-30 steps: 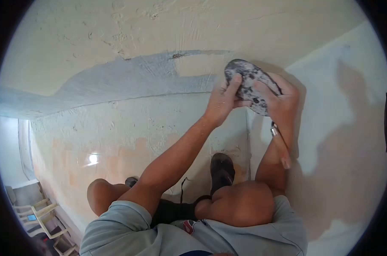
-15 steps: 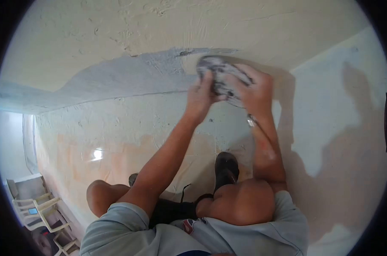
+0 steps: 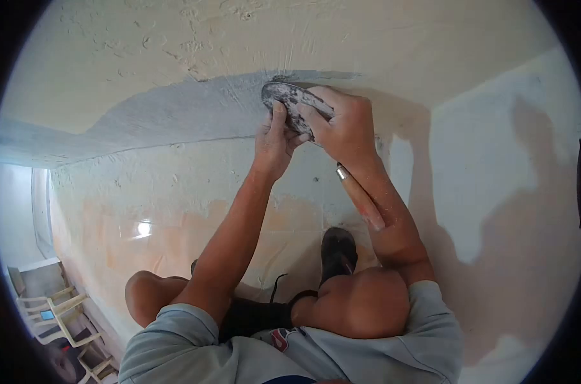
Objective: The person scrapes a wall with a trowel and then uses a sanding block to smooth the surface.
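Observation:
Both my hands are on a trowel [image 3: 295,105], its rounded blade smeared with white and dark residue. The blade lies tilted against the lower wall, over the grey patch. My left hand [image 3: 276,142] holds the near left edge, thumb on the blade's face and fingers curled beneath. From the right, my right hand [image 3: 345,125] grips the blade with its thumb on top; its other fingers are partly hidden. A wooden trowel handle [image 3: 362,200] with a metal collar runs back under my right wrist and along the forearm.
A grey patch [image 3: 169,105] runs along the pale, rough wall [image 3: 252,38], above the stained floor [image 3: 169,211]. Another wall [image 3: 495,179] stands close on the right, carrying shadows. Stacked plastic chairs [image 3: 60,313] are at the lower left. My shoe [image 3: 338,249] is planted below the hands.
Both hands and the trowel have moved left along the wall onto the grey patch. More of the wooden handle shows beside my right forearm. The grip looks much the same.

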### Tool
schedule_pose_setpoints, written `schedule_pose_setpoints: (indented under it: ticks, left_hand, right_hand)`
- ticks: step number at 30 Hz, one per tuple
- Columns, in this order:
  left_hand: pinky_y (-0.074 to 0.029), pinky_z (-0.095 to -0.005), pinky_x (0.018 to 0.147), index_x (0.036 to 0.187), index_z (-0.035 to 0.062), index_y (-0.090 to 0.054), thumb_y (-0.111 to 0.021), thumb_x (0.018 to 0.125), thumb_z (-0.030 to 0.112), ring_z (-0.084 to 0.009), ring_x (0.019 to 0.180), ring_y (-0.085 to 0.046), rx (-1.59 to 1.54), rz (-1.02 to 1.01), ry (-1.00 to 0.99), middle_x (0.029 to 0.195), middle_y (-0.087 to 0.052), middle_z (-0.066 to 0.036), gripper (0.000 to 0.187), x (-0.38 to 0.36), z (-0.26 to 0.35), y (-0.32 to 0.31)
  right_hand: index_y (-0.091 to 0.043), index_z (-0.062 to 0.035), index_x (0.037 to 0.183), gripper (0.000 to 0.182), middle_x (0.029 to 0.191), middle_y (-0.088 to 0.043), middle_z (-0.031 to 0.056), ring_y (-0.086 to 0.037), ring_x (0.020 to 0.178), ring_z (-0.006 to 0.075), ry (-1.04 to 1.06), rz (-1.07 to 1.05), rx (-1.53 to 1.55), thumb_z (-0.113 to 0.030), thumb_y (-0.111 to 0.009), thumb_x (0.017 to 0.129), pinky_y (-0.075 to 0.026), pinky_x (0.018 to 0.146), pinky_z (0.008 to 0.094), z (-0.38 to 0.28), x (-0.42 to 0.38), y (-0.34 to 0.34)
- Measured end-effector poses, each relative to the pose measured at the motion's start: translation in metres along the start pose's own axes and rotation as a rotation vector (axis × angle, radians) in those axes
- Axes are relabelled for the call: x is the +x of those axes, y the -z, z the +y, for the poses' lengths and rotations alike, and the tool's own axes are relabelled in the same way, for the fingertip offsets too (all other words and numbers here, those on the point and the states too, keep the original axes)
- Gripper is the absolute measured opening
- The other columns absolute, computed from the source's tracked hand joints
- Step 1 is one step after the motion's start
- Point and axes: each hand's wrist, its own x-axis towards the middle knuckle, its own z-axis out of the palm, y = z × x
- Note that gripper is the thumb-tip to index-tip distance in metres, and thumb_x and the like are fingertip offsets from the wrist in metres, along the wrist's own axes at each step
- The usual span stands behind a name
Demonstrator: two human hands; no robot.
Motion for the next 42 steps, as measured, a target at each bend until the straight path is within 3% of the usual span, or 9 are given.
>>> schedule_pose_setpoints:
  ticks: [6, 14, 19, 21, 24, 26, 30, 37, 42]
  left_hand:
    - [-0.061, -0.0287, 0.065, 0.111, 0.0040, -0.059, -0.054, 0.104, 0.045, -0.0074, 0.073, -0.060, 0.171, 0.013, 0.043, 0.085, -0.060, 0.001, 0.042, -0.003, -0.016, -0.035]
    - [-0.062, -0.0311, 0.072, 0.115, 0.0062, -0.060, -0.053, 0.103, 0.048, -0.0090, 0.079, -0.064, 0.116, -0.236, 0.217, 0.097, -0.065, -0.002, 0.044, -0.005, -0.040, -0.113]
    - [-0.059, -0.0298, 0.074, 0.115, 0.0027, -0.062, -0.045, 0.106, 0.050, -0.0123, 0.084, -0.065, 0.206, -0.080, -0.008, 0.093, -0.065, -0.004, 0.051, 0.013, -0.025, -0.020]
    - [-0.059, -0.0296, 0.073, 0.119, 0.0049, -0.060, -0.042, 0.107, 0.049, -0.0132, 0.088, -0.068, -0.158, 0.089, -0.069, 0.099, -0.068, -0.006, 0.049, 0.001, -0.002, -0.003]
    - [-0.058, -0.0291, 0.071, 0.119, 0.0077, -0.059, -0.040, 0.107, 0.050, -0.0151, 0.092, -0.070, -0.148, 0.013, -0.075, 0.104, -0.070, -0.007, 0.047, -0.008, 0.011, 0.018]
    - [-0.059, -0.0279, 0.071, 0.115, 0.0072, -0.060, -0.043, 0.107, 0.050, -0.0124, 0.088, -0.067, -0.053, 0.067, -0.052, 0.099, -0.068, -0.004, 0.047, -0.007, 0.011, 0.016]
    - [-0.062, -0.0296, 0.071, 0.113, 0.0035, -0.058, -0.053, 0.103, 0.049, -0.0088, 0.079, -0.061, 0.223, -0.006, 0.044, 0.091, -0.062, -0.001, 0.047, -0.015, -0.007, -0.034]
    - [-0.064, -0.0327, 0.075, 0.119, 0.0027, -0.057, -0.053, 0.104, 0.047, -0.0122, 0.083, -0.067, 0.078, -0.231, 0.202, 0.100, -0.066, -0.005, 0.047, -0.022, -0.031, -0.129]
    - [-0.063, -0.0311, 0.074, 0.117, 0.0029, -0.058, -0.053, 0.104, 0.046, -0.0117, 0.079, -0.066, 0.102, -0.177, 0.172, 0.095, -0.065, -0.004, 0.046, -0.006, -0.035, -0.095]
  right_hand:
    - [-0.072, 0.0027, 0.098, 0.022, 0.077, -0.071, 0.0074, -0.061, 0.071, 0.0069, -0.205, 0.091, 0.194, -0.011, -0.079, 0.081, -0.051, 0.066, 0.0269, 0.005, -0.016, 0.045]
    - [-0.073, 0.0035, 0.098, 0.019, 0.081, -0.073, 0.0096, -0.065, 0.071, 0.0099, -0.279, 0.227, 0.001, -0.006, -0.077, 0.081, -0.052, 0.067, 0.0266, 0.001, -0.033, 0.115]
    - [-0.072, 0.0018, 0.100, 0.024, 0.082, -0.073, 0.0146, -0.070, 0.068, 0.0200, -0.238, 0.017, 0.084, -0.013, -0.077, 0.082, -0.053, 0.065, 0.0305, -0.014, 0.000, 0.033]
    - [-0.070, 0.0005, 0.101, 0.023, 0.081, -0.070, 0.0190, -0.069, 0.069, 0.0352, 0.126, -0.019, -0.092, -0.014, -0.073, 0.082, -0.054, 0.065, 0.0352, -0.004, 0.009, -0.022]
    - [-0.070, -0.0008, 0.102, 0.022, 0.081, -0.068, 0.0205, -0.064, 0.074, 0.0428, 0.031, -0.112, 0.030, -0.013, -0.070, 0.083, -0.054, 0.066, 0.0385, -0.016, 0.010, -0.026]
    - [-0.071, 0.0006, 0.102, 0.024, 0.084, -0.069, 0.0219, -0.068, 0.073, 0.0386, 0.007, -0.107, -0.056, -0.014, -0.072, 0.083, -0.054, 0.067, 0.0372, -0.021, 0.004, -0.023]
    - [-0.073, 0.0026, 0.102, 0.024, 0.082, -0.074, 0.0106, -0.066, 0.072, 0.0105, -0.219, 0.033, 0.183, -0.011, -0.077, 0.083, -0.052, 0.067, 0.0285, -0.006, -0.014, 0.043]
    - [-0.073, 0.0039, 0.099, 0.020, 0.082, -0.072, 0.0057, -0.063, 0.074, 0.0088, -0.310, 0.203, -0.075, -0.006, -0.079, 0.082, -0.051, 0.070, 0.0257, -0.020, -0.035, 0.134]
    - [-0.073, 0.0040, 0.099, 0.022, 0.080, -0.073, 0.0094, -0.063, 0.070, 0.0108, -0.220, 0.173, -0.066, -0.007, -0.078, 0.081, -0.052, 0.067, 0.0282, -0.003, -0.025, 0.105]
